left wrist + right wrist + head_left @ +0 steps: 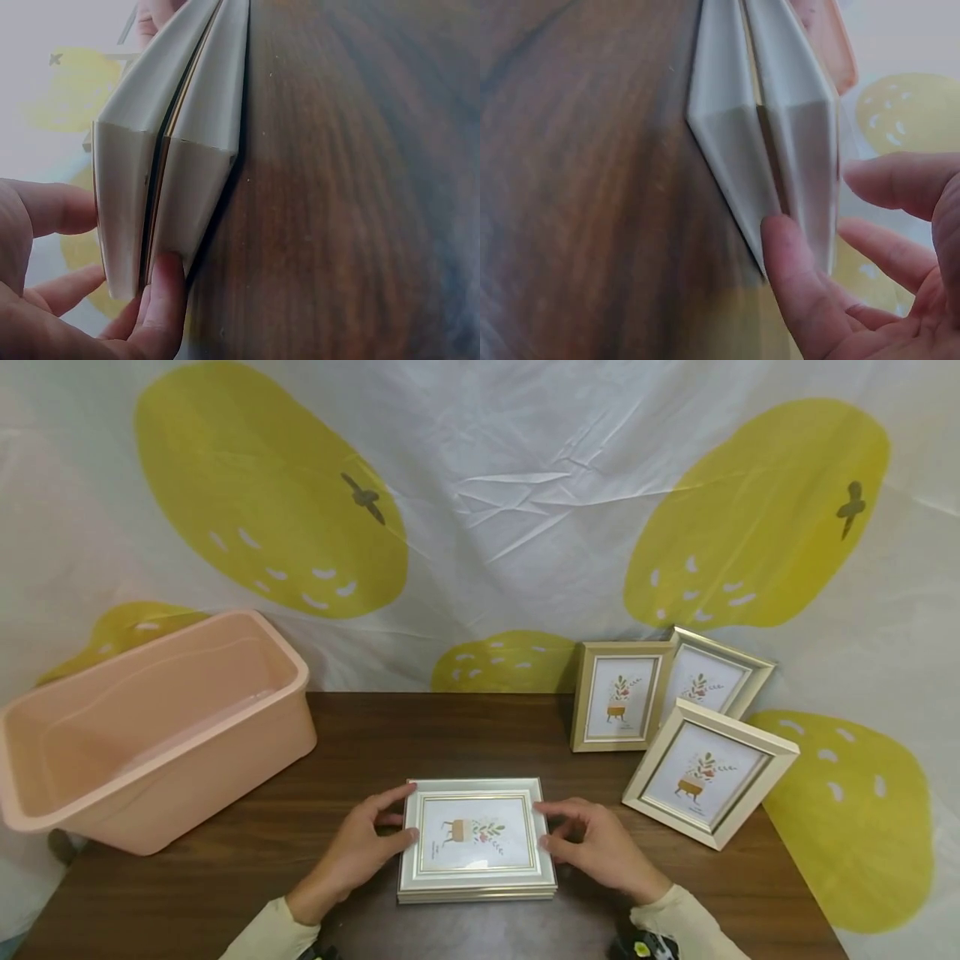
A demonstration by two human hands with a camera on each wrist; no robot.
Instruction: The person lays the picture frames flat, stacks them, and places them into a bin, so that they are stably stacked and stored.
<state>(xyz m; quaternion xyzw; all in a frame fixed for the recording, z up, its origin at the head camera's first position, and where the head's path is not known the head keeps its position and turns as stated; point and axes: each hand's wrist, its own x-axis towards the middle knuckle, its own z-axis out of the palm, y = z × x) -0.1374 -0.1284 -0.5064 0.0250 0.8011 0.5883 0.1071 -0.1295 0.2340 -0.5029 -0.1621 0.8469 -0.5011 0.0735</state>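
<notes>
A stack of two pale picture frames (476, 882) lies flat on the dark wooden table. The upper one shows a potted-plant print turned sideways. My left hand (365, 842) holds the stack's left edge, thumb and a finger at the top rim; in the left wrist view, a fingertip (166, 274) sits against the lower frame's side. Opposite it, my right hand (600, 847) holds the right edge in a similar way. A right fingertip (781, 236) touches the lower frame's side in the right wrist view. Other fingers are partly hidden behind the stack.
At the left stands a pink plastic bin (157, 793). Three more picture frames stand at the back right: a tan one (581, 702), a gold-edged one (756, 681) behind, and a cream one (761, 737) tilted in front. A lemon-print cloth (510, 568) hangs behind the table (352, 735).
</notes>
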